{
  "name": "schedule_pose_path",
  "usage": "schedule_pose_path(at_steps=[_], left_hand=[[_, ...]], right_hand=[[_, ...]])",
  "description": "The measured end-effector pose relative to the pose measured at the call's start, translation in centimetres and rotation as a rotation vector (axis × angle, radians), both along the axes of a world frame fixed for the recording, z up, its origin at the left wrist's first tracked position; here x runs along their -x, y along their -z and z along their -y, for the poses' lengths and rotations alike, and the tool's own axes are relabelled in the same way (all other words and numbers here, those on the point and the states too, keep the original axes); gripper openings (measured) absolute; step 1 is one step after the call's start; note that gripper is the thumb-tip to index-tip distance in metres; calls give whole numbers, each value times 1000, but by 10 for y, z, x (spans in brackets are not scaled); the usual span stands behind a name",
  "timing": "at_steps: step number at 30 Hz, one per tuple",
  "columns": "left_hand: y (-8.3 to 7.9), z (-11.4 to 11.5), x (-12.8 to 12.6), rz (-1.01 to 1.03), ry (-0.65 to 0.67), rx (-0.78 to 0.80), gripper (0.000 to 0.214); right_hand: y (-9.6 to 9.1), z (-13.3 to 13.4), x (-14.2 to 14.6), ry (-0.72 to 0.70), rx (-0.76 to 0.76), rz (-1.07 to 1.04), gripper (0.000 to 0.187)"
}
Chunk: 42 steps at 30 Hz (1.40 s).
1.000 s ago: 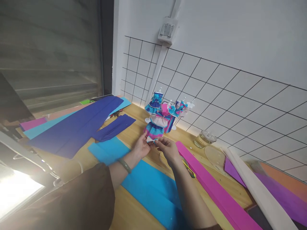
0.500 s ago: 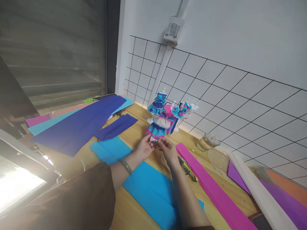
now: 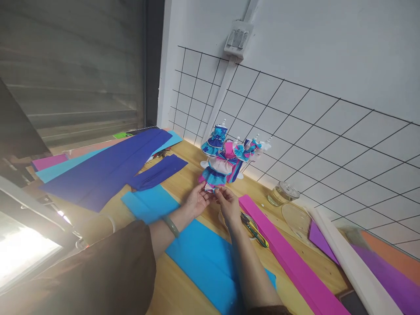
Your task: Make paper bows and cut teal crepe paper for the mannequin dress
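Note:
My left hand [image 3: 196,201] and my right hand [image 3: 226,201] meet over the wooden table [image 3: 183,175], both pinching a small pleated paper bow [image 3: 209,188] in white, pink and blue. Just behind it stands a small doll dress [image 3: 219,168] of crepe paper in pink, white and blue stripes. More little paper dresses [image 3: 215,141] stand behind on white stands near the wall. A green bangle sits on my left wrist.
Crepe paper sheets lie around: dark blue [image 3: 108,168] at left, light blue [image 3: 200,253] under my arms, a magenta strip [image 3: 288,258] at right, purple and orange further right. Green-handled scissors [image 3: 254,227] lie by my right wrist. A glass jar [image 3: 282,194] stands near the wire grid [image 3: 295,131].
My hands stay together on the bow, shifting only slightly. The view has drifted a little, showing the scissors by my right wrist more fully.

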<state>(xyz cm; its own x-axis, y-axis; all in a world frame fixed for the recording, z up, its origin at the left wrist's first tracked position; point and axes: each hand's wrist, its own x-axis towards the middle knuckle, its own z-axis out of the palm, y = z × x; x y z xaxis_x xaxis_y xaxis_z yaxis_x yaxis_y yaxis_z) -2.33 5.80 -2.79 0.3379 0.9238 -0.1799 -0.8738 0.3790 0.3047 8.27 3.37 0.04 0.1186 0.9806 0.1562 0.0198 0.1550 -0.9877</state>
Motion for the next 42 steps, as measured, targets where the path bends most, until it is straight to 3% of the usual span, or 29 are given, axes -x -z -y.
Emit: schedule_pose_path(at_steps=[13,26,35,42], left_hand=[[-1,1,0,-27,6,-24,12],[1,0,-1,-24,13,-89,11],[-3,6,-4,-81,-31,-192,10],[6,1,-4,-119,-35,-236,13]], right_hand=[[2,1,0,-44,-21,-9,21],[26,-12,-5,-15,-82,-14,21],[26,-11,-5,18,-106,0,22],[21,-8,-1,22,-103,-6,19]])
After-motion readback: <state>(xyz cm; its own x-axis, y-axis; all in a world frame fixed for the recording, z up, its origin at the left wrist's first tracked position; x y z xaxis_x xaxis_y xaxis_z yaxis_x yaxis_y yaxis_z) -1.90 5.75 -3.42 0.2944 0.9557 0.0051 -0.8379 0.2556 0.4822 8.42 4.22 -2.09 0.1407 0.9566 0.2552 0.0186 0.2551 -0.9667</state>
